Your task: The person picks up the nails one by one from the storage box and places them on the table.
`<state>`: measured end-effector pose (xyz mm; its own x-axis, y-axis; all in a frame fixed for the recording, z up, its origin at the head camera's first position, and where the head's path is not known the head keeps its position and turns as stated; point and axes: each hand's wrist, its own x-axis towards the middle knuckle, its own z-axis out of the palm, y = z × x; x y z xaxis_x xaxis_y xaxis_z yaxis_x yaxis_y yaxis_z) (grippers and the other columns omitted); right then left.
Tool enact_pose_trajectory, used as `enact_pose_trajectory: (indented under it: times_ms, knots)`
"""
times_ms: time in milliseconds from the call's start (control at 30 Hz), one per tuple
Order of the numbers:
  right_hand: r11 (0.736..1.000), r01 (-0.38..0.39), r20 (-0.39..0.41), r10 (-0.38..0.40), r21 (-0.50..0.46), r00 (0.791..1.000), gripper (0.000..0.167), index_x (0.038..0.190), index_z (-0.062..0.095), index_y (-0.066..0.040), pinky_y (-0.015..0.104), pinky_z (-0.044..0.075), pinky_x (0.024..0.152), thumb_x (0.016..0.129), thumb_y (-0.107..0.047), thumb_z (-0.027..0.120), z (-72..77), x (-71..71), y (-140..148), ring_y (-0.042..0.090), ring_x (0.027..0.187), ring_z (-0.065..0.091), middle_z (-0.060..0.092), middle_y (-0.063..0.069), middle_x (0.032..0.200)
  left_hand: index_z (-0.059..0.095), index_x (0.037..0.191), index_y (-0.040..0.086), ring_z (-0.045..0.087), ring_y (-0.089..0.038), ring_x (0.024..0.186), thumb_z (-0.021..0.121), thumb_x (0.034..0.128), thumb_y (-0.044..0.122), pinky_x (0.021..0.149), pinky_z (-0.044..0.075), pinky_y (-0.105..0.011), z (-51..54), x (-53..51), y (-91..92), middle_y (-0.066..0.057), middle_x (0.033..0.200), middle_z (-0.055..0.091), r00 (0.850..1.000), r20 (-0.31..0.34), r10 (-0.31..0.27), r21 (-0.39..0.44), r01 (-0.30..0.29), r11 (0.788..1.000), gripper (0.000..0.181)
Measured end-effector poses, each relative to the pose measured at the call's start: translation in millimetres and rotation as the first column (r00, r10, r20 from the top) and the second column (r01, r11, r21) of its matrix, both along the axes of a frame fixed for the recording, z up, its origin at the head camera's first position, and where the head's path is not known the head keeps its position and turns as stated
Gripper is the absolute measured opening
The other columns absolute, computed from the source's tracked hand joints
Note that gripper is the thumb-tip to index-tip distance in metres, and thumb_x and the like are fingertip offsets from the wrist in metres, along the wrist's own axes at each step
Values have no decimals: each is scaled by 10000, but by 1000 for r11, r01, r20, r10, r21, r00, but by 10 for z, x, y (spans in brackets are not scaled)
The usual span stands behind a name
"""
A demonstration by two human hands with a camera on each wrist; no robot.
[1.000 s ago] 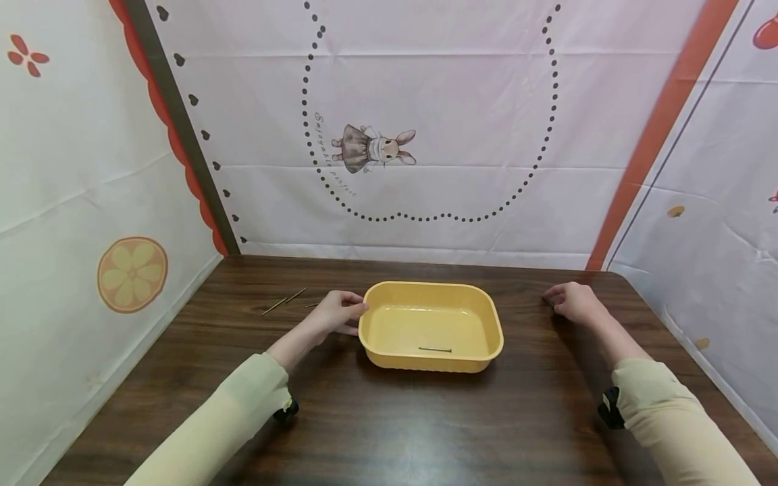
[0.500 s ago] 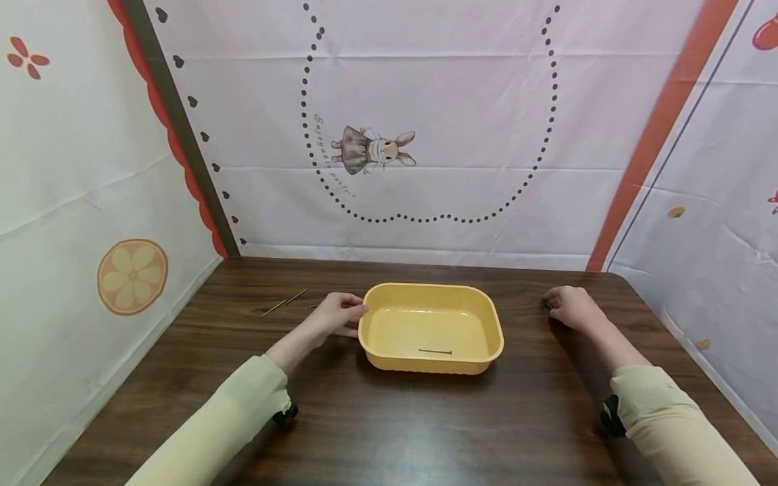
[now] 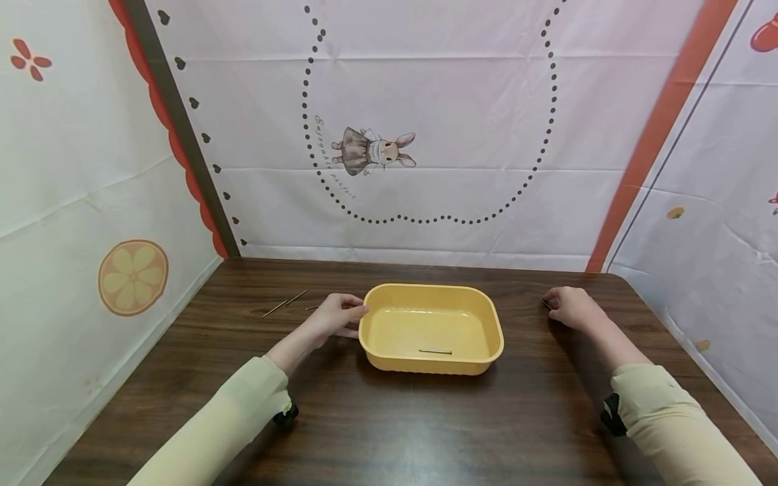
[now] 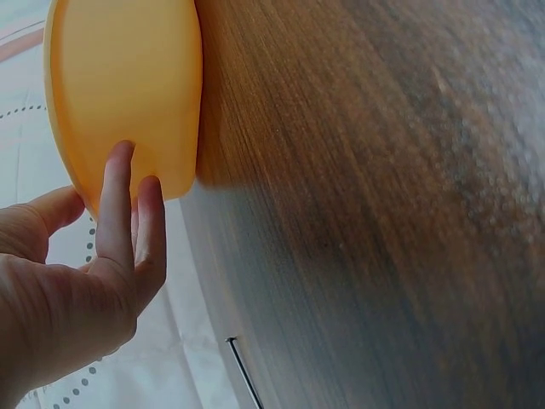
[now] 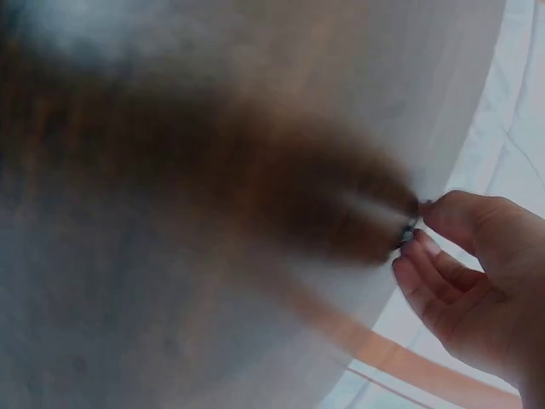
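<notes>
The yellow tray rests on the brown table with one nail lying inside near its front wall. At its left end my left hand grips it, thumb at the rim and fingers against the outer wall; the left wrist view shows this hand on the tray too. Off to the right of the tray, my right hand pinches a small dark nail low over the table. In the right wrist view the nail is mostly hidden between the fingertips of this hand.
Left of my left hand, two nails, one and another, lie nearly end to end. A third nail is partly behind that hand. White printed cloth stands behind the table and along both sides.
My right hand has shifted slightly, its fingers have closed together, and the dark nail now shows at their tips. The left hand and tray have stayed in place.
</notes>
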<state>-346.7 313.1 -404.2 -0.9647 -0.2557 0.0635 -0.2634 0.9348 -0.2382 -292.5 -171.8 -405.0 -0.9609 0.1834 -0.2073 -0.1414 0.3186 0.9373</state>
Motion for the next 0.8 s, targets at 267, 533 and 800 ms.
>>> enact_pose_trajectory:
  times_ms: [267, 533, 800]
  knots:
    - [998, -11, 28, 9, 54, 1000, 605, 1386, 436, 129, 651, 496, 910, 937, -222, 637, 263, -12, 39, 556, 1156, 532, 542, 403, 1278, 539, 1320, -66, 668, -301, 1082, 573, 1002, 189, 748, 643, -306, 6, 6, 10, -243, 1256, 587, 1000, -3, 1, 4, -1, 1000, 409]
    - [998, 4, 15, -5, 59, 1000, 804, 1511, 275, 66, 717, 395, 1025, 940, -371, 636, 571, -101, 50, 591, 1297, 389, 355, 406, 1460, 542, 1322, -59, 658, -330, 1112, 562, 1009, 188, 743, 644, -306, 16, -2, -1, -248, 1271, 580, 1000, -4, -4, -11, 4, 1000, 399]
    - [997, -15, -58, 19, 71, 998, 871, 1523, 293, 15, 712, 345, 1085, 926, -535, 609, 911, -132, -77, 567, 1360, 324, 317, 364, 1512, 542, 1323, -54, 653, -327, 1111, 565, 1007, 189, 746, 644, -309, 5, -17, -10, -247, 1274, 575, 1000, 1, -9, -10, 9, 1000, 399]
